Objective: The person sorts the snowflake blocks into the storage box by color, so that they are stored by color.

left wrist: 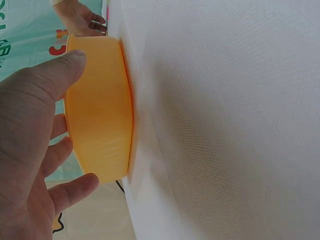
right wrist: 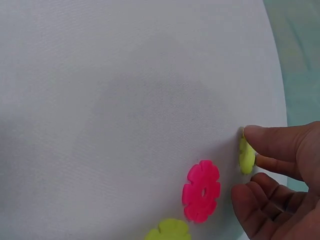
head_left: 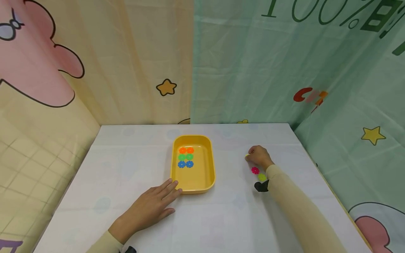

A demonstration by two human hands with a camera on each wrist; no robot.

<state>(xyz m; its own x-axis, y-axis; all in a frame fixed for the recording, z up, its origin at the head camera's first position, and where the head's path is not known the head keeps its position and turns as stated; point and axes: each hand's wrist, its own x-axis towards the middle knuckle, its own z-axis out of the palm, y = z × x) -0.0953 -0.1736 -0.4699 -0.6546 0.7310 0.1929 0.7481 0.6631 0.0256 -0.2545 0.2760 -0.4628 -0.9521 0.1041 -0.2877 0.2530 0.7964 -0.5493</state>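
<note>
My right hand [head_left: 260, 156] pinches a yellow flower-shaped disc [right wrist: 246, 156] between thumb and finger, the disc standing on edge close to the tabletop. Near that hand lie a pink flower-shaped disc [head_left: 255, 170] and a yellow-green one [head_left: 262, 177], flat on the table. My left hand [head_left: 155, 202] has its fingers extended, the fingertips touching the near left corner of a yellow tray [head_left: 202, 186]. Inside the tray, on its left side, pairs of orange discs [head_left: 182, 150], green discs [head_left: 181, 157] and blue discs [head_left: 181, 164] sit in rows.
A white-covered table [head_left: 126, 154] carries everything. Printed curtains [head_left: 237, 70] hang behind it and along both sides. A black band piece [head_left: 261, 186] shows at the right wrist, over the table beside the yellow-green disc.
</note>
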